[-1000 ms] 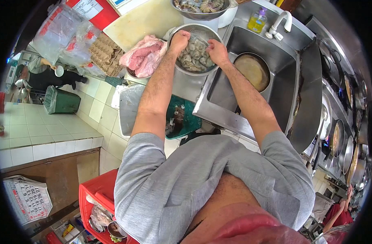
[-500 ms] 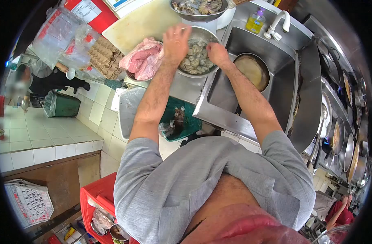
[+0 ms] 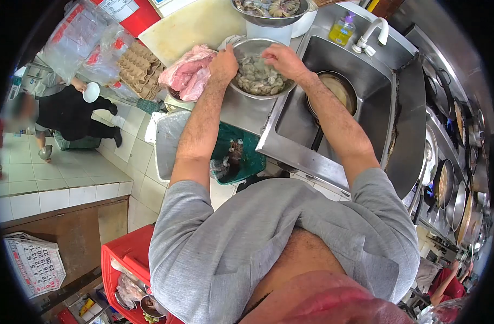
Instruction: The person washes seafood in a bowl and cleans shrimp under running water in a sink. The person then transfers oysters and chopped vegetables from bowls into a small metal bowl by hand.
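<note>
A metal bowl (image 3: 261, 95) of grey, peeled-looking shrimp (image 3: 257, 80) stands on the steel counter left of the sink. My left hand (image 3: 223, 65) is at the bowl's left rim, its fingers curled and seeming to grip the edge. Over the right side of the shrimp is my right hand (image 3: 282, 60), fingers bent together; what they hold, if anything, is blurred. Pink raw meat (image 3: 190, 74) fills a bowl just left of my left hand. Behind, a second metal bowl (image 3: 274, 22) of larger whole shrimp rests on a white container.
The sink (image 3: 373, 102) on the right holds a pan (image 3: 333, 89), near a faucet (image 3: 372, 35) and soap bottle (image 3: 342, 30). A cutting board (image 3: 176, 31) and egg trays (image 3: 140, 67) lie left. Below is a green bin (image 3: 252, 162). Another person (image 3: 63, 113) stands far left holding a white bowl.
My left hand has closed and come down to the bowl's left rim. My right hand has moved up and left over the shrimp. The other person at left has come closer.
</note>
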`<move>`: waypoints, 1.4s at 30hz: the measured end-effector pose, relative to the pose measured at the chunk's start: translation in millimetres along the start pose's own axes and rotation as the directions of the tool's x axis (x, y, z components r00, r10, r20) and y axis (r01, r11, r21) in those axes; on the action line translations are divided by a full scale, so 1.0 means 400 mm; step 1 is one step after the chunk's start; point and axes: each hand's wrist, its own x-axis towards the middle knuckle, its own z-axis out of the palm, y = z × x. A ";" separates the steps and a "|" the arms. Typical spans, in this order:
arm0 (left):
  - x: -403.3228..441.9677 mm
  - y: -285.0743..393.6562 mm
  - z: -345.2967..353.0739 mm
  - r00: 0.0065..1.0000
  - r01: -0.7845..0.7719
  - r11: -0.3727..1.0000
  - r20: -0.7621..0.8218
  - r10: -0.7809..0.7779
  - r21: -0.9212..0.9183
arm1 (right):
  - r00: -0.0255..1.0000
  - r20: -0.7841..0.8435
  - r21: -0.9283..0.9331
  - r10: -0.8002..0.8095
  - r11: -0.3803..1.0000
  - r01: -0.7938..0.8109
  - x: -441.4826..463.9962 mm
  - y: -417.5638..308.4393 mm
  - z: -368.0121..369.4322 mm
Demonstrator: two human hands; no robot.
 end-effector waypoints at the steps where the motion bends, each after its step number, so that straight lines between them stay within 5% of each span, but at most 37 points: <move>1: -0.013 -0.002 0.011 0.967 -0.105 0.983 -0.214 0.136 0.150 | 0.998 -0.017 -0.114 0.066 0.991 -0.067 -0.013 0.023 0.007; 2: -0.018 -0.003 0.018 0.871 -0.168 0.934 -0.396 0.291 0.316 | 0.991 -0.043 -0.226 0.127 0.965 -0.133 -0.023 0.047 0.014; 3: -0.015 0.002 0.012 0.870 -0.167 0.934 -0.398 0.291 0.316 | 0.991 -0.043 -0.226 0.125 0.965 -0.131 -0.029 0.071 0.021; 5: -0.005 0.014 -0.003 0.775 -0.453 0.755 -0.208 0.596 0.475 | 0.993 0.022 -0.393 0.115 0.914 -0.097 -0.032 0.108 0.031; 6: 0.000 0.016 0.004 0.776 -0.452 0.755 -0.209 0.595 0.475 | 0.993 0.023 -0.394 0.115 0.914 -0.096 -0.026 0.104 0.026; 8: 0.003 0.022 0.021 0.829 -0.507 0.653 0.111 0.548 0.563 | 0.887 0.309 -0.593 0.343 0.799 -0.102 -0.019 0.100 0.013; 12: 0.015 0.051 0.014 0.873 -0.463 0.719 0.130 0.469 0.518 | 0.876 0.167 -0.591 0.453 0.757 -0.279 -0.029 0.045 -0.003; 15: 0.026 0.059 -0.002 0.942 -0.336 0.860 0.118 0.315 0.384 | 0.914 0.002 -0.441 0.405 0.821 -0.363 -0.029 0.042 -0.012; 16: 0.030 0.050 -0.008 0.951 -0.306 0.939 0.007 0.309 0.159 | 0.935 -0.067 -0.371 0.349 0.861 -0.348 -0.025 0.044 -0.019; 17: 0.033 0.045 -0.011 0.957 -0.282 0.956 -0.097 0.274 -0.080 | 0.945 -0.140 -0.302 0.295 0.896 -0.325 -0.026 0.045 -0.024; 21: 0.052 0.048 -0.008 0.927 -0.330 0.888 -0.288 0.240 -0.320 | 0.955 -0.196 -0.221 0.221 0.939 -0.262 -0.009 0.037 -0.009; 23: 0.050 0.054 -0.015 0.867 -0.446 0.768 -0.435 0.243 -0.459 | 0.926 -0.332 -0.159 0.181 0.957 -0.244 -0.003 0.035 0.005; 27: 0.035 0.052 -0.014 0.855 -0.469 0.683 -0.482 0.192 -0.560 | 0.905 -0.361 -0.083 0.227 0.958 -0.273 -0.002 0.012 0.002; 29: 0.038 0.051 -0.016 0.955 -0.268 0.438 -0.297 0.002 -0.858 | 0.884 -0.376 0.014 0.277 0.956 -0.294 0.004 -0.013 -0.008; 30: 0.037 0.061 -0.025 0.955 -0.267 0.439 -0.297 0.000 -0.858 | 0.885 -0.374 0.014 0.276 0.956 -0.292 0.007 -0.014 -0.005; 32: 0.041 0.084 -0.043 0.946 -0.322 0.056 -0.323 -0.016 -0.945 | 0.865 -0.438 0.115 0.246 0.969 -0.217 0.013 -0.017 0.000; 35: 0.045 0.091 -0.052 0.934 -0.354 0.239 -0.353 0.051 -0.904 | 0.852 -0.468 0.099 0.234 0.972 -0.213 0.012 -0.033 -0.004; 42: -0.004 0.113 -0.090 0.896 -0.437 0.396 -0.428 0.118 -0.807 | 0.839 -0.544 -0.010 -0.024 1.000 0.022 0.012 -0.057 -0.023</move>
